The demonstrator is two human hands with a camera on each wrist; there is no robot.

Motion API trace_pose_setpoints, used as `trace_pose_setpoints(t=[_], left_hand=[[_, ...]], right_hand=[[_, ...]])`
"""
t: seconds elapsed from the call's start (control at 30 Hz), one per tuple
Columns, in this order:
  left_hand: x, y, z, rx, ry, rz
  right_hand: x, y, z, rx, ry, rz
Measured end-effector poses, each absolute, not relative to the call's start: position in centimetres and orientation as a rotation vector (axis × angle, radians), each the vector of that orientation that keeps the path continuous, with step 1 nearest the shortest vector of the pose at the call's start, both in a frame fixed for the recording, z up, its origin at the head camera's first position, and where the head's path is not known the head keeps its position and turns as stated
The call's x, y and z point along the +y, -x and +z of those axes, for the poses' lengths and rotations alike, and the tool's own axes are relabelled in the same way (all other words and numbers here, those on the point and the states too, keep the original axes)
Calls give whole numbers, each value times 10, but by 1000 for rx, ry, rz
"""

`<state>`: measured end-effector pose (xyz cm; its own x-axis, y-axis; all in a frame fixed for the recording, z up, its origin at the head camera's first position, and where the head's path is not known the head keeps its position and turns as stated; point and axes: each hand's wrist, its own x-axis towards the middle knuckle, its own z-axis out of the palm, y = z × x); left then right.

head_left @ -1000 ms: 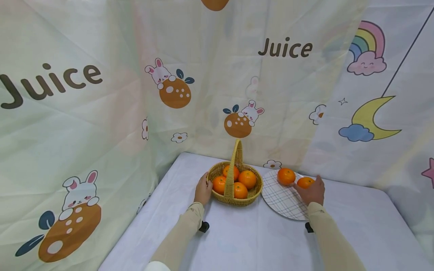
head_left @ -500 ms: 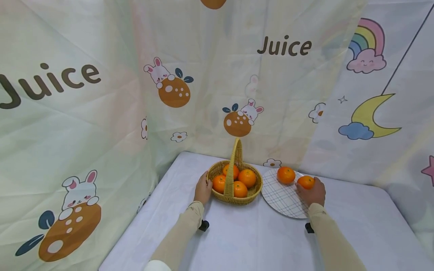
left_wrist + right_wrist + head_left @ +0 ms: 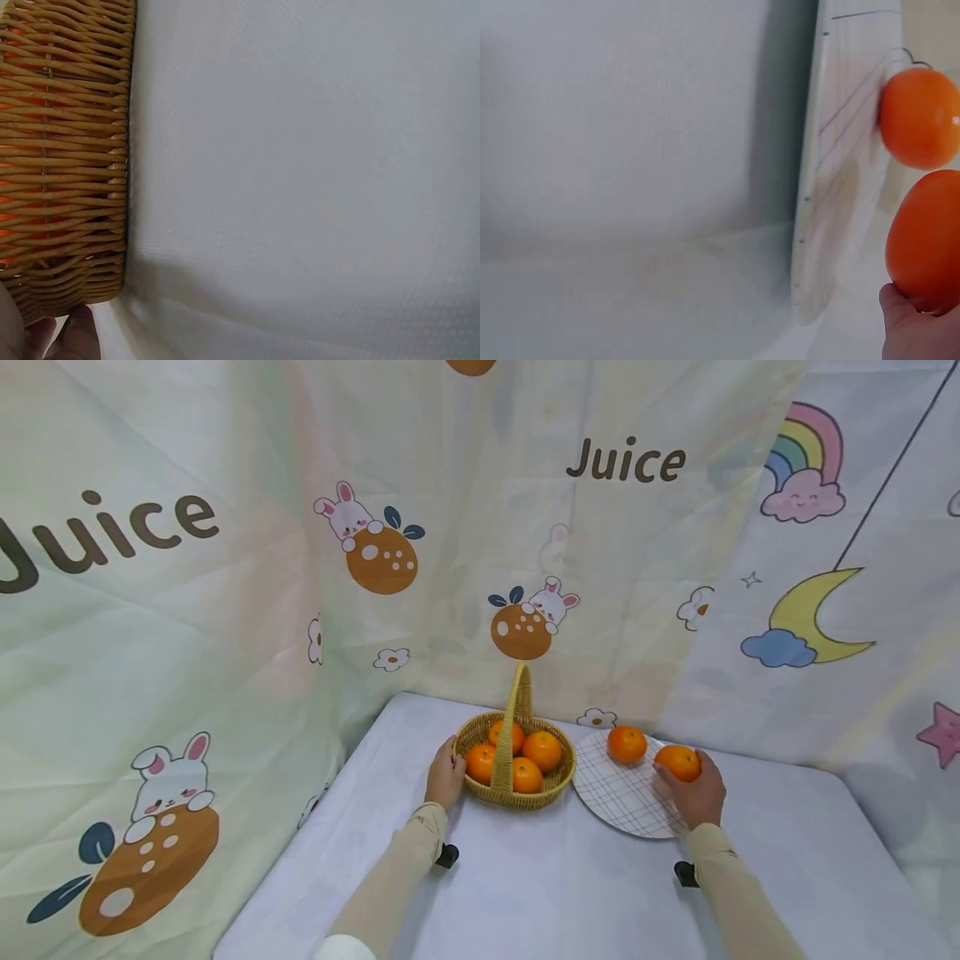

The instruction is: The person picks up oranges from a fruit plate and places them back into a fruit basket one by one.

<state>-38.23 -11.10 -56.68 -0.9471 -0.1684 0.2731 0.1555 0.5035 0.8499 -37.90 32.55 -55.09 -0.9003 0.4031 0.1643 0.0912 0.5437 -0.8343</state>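
Observation:
At the left rim of a wicker basket (image 3: 551, 793), my left hand (image 3: 446, 775) grips the side; in the left wrist view its fingertips (image 3: 79, 330) touch the woven wall. Several oranges (image 3: 542, 752) lie inside the basket under its tall arched handle. My right hand (image 3: 696, 792) holds one orange (image 3: 678, 763) between thumb and fingers, over the right side of a white checked plate (image 3: 622, 802). Another orange (image 3: 626, 745) rests at the plate's back. The right wrist view shows the held orange (image 3: 926, 244) above the thumb; most of that hand is out of frame.
A white cloth covers the table (image 3: 555, 885). Printed curtains (image 3: 420, 635) stand close behind the basket and plate and along the left side. The plate lies just right of the basket, nearly touching it in the head view.
The right hand has closed round the second orange and raised it slightly from the plate. The left hand and basket stay in place; the head view shifts a little.

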Motion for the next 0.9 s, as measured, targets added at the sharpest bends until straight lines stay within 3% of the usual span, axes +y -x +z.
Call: trace_pose_setpoints(t=[0.2,0.6,0.9], left_hand=[[-114,386,-565,-2412,4,-1404],[-112,384,-572,-2398,6,-1419],[-111,384,-572,-2411,-23,-1417]], right_hand=[[309,370,-532,-2431,280,1321],[251,363,-525,-2426,-148,1267],[212,358,-522,-2473,-301,1287]])
